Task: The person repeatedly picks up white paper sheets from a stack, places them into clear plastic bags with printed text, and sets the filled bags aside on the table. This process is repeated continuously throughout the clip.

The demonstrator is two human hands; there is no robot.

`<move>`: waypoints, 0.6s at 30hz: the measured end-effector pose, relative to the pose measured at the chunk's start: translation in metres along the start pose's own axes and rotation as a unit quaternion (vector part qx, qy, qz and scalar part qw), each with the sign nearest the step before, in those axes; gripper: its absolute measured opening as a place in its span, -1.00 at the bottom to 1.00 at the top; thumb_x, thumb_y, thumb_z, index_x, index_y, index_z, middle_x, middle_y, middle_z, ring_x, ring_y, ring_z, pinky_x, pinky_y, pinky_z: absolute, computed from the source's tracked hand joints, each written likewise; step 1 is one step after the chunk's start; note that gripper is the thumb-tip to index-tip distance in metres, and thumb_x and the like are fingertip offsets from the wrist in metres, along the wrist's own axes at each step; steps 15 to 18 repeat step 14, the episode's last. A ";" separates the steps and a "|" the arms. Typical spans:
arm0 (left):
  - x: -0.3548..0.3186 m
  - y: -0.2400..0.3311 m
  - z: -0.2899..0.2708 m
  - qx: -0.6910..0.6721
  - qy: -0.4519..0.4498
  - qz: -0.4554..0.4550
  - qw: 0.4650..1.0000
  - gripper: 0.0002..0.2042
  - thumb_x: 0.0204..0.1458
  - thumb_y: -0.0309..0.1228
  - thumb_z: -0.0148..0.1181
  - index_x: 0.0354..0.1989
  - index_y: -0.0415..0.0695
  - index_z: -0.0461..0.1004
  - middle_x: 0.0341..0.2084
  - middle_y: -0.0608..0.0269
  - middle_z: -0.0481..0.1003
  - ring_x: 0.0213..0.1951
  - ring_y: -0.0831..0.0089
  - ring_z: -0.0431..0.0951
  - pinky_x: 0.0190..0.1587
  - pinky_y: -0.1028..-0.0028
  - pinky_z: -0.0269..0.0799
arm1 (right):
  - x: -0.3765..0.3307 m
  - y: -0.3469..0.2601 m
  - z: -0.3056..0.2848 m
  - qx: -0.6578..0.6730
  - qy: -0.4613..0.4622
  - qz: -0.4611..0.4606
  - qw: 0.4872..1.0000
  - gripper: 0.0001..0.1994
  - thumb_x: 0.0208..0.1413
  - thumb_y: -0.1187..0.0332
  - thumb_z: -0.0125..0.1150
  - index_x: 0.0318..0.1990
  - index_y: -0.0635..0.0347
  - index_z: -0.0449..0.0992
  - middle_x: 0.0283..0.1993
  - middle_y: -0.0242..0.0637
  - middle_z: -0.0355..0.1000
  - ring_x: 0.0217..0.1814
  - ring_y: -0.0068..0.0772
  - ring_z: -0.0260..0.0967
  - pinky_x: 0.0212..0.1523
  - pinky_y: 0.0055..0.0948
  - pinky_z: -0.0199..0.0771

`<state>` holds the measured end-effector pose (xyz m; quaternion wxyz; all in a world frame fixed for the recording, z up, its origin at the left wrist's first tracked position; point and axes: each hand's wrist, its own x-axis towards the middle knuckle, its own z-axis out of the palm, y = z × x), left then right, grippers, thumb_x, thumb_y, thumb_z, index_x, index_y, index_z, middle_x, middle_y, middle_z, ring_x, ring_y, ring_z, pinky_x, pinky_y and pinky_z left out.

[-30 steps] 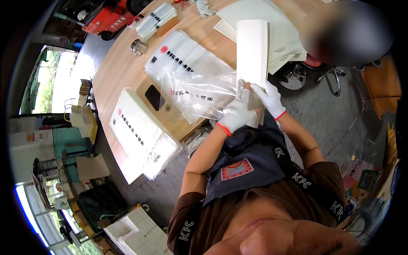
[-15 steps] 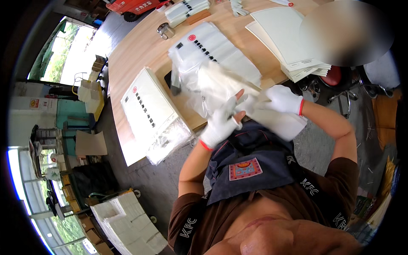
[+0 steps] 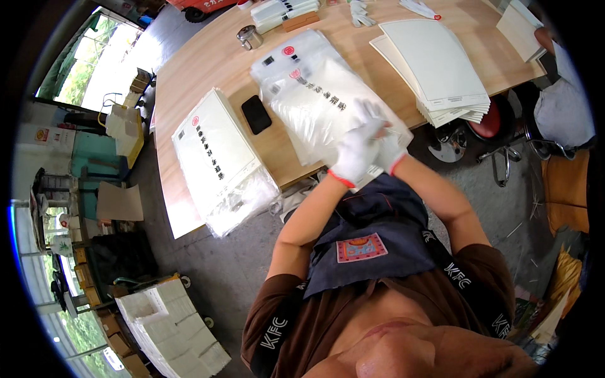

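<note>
My left hand (image 3: 355, 155), in a white glove with bare fingertips showing, crosses over my right hand (image 3: 391, 155) at the near end of a clear plastic bag (image 3: 309, 120). White sheets or a pad show inside this bag, which lies on a stack of printed clear bags (image 3: 315, 44). The gloved fingers of my right hand seem stretched out over the bag. Motion smears my left fingers, and whether they grip anything is hidden. A pale strip (image 3: 370, 175) shows just below my hands.
To the left are a bagged white stack (image 3: 211, 151) and a black phone (image 3: 256, 114). Behind stand a metal cup (image 3: 249, 38) and folded bags (image 3: 283, 14). White boards (image 3: 435, 63) lie right, their corners over the table edge. Another person (image 3: 564, 104) holds a board at far right.
The white sheets or pad and bag, held up over the table's near edge, now lie on the bag stack. My hands have come together there. The phone is fully uncovered.
</note>
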<state>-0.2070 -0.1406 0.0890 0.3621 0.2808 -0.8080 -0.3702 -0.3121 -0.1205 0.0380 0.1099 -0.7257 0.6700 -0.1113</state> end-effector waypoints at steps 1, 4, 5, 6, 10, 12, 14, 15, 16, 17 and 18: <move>-0.007 -0.009 -0.008 0.084 -0.014 -0.084 0.993 -0.88 0.06 -0.44 0.08 -0.24 -0.08 0.50 -0.48 0.10 0.54 -0.42 0.24 0.57 -0.35 0.35 0.46 | -0.022 -0.004 -0.004 0.007 0.023 -0.017 1.000 -0.78 -0.05 0.40 0.16 -0.19 0.20 0.44 -0.12 -0.20 0.41 0.02 -0.20 0.35 0.05 -0.29 0.36; -0.051 -0.027 -0.011 0.086 -0.047 -0.080 0.992 -0.88 -0.04 -0.55 0.08 -0.31 -0.10 0.47 -0.44 0.09 0.54 -0.39 0.17 0.56 -0.35 0.29 0.45 | -0.081 -0.015 -0.019 0.130 0.259 -0.116 0.950 -0.67 -0.22 0.38 0.32 -0.23 0.11 0.42 -0.15 -0.23 0.40 -0.03 -0.16 0.35 0.05 -0.19 0.32; -0.066 -0.027 -0.004 0.115 -0.042 -0.042 0.992 -0.92 -0.02 -0.53 0.14 -0.34 -0.14 0.47 -0.45 0.09 0.55 -0.41 0.18 0.56 -0.37 0.33 0.45 | -0.089 -0.018 -0.019 0.084 0.310 -0.070 0.944 -0.67 -0.14 0.32 0.27 -0.17 0.12 0.41 -0.12 -0.22 0.40 -0.01 -0.10 0.34 0.08 -0.19 0.30; -0.080 -0.026 0.001 0.088 -0.012 0.018 0.996 -0.87 -0.08 -0.55 0.19 -0.33 -0.11 0.49 -0.51 0.16 0.52 -0.43 0.18 0.55 -0.37 0.35 0.45 | -0.086 -0.012 -0.013 0.023 0.292 -0.023 0.956 -0.68 -0.12 0.34 0.23 -0.14 0.12 0.41 -0.09 -0.20 0.38 0.02 -0.11 0.32 0.07 -0.19 0.29; -0.140 -0.049 -0.015 0.316 0.020 0.027 0.948 -0.74 -0.23 -0.49 0.23 -0.27 -0.04 0.48 -0.44 0.19 0.44 -0.30 0.18 0.47 -0.27 0.25 0.39 | -0.091 0.052 0.031 -0.082 -0.007 0.176 0.981 -0.67 0.16 0.14 -0.07 -0.03 0.14 0.33 -0.52 -0.20 0.46 -0.50 -0.04 0.45 -0.48 -0.02 0.41; -0.189 -0.100 -0.041 0.310 0.037 -0.132 0.941 -0.69 -0.25 -0.46 0.24 -0.23 0.00 0.45 -0.37 0.18 0.44 -0.25 0.17 0.43 -0.20 0.19 0.36 | -0.100 0.050 0.034 -0.112 -0.028 0.141 0.983 -0.60 0.16 0.02 -0.08 -0.04 0.15 0.32 -0.60 -0.24 0.46 -0.60 -0.03 0.44 -0.56 -0.01 0.40; -0.217 -0.107 -0.051 0.156 0.069 -0.294 0.940 -0.67 -0.22 -0.39 0.26 -0.19 -0.02 0.44 -0.33 0.13 0.43 -0.18 0.13 0.42 -0.09 0.11 0.28 | -0.108 0.026 0.002 -0.090 -0.119 0.104 0.983 -0.56 0.11 -0.05 -0.02 -0.08 0.15 0.34 -0.53 -0.21 0.50 -0.52 -0.07 0.49 -0.51 -0.04 0.45; -0.217 -0.107 -0.051 0.156 0.069 -0.294 0.940 -0.67 -0.22 -0.39 0.26 -0.19 -0.02 0.44 -0.33 0.13 0.43 -0.18 0.13 0.42 -0.09 0.11 0.28 | -0.108 0.026 0.002 -0.090 -0.119 0.104 0.983 -0.56 0.11 -0.05 -0.02 -0.08 0.15 0.34 -0.53 -0.21 0.50 -0.52 -0.07 0.49 -0.51 -0.04 0.45; -0.217 -0.107 -0.051 0.156 0.069 -0.294 0.940 -0.67 -0.22 -0.39 0.26 -0.19 -0.02 0.44 -0.33 0.13 0.43 -0.18 0.13 0.42 -0.09 0.11 0.28 | -0.108 0.026 0.002 -0.090 -0.119 0.104 0.983 -0.56 0.11 -0.05 -0.02 -0.08 0.15 0.34 -0.53 -0.21 0.50 -0.52 -0.07 0.49 -0.51 -0.04 0.45; -0.217 -0.107 -0.051 0.156 0.069 -0.294 0.940 -0.67 -0.22 -0.39 0.26 -0.19 -0.02 0.44 -0.33 0.13 0.43 -0.18 0.13 0.42 -0.09 0.11 0.28 | -0.108 0.026 0.002 -0.090 -0.119 0.104 0.983 -0.56 0.11 -0.05 -0.02 -0.08 0.15 0.34 -0.53 -0.21 0.50 -0.52 -0.07 0.49 -0.51 -0.04 0.45; -0.217 -0.107 -0.051 0.156 0.069 -0.294 0.940 -0.67 -0.22 -0.39 0.26 -0.19 -0.02 0.44 -0.33 0.13 0.43 -0.18 0.13 0.42 -0.09 0.11 0.28 | -0.108 0.026 0.002 -0.090 -0.119 0.104 0.983 -0.56 0.11 -0.05 -0.02 -0.08 0.15 0.34 -0.53 -0.21 0.50 -0.52 -0.07 0.49 -0.51 -0.04 0.45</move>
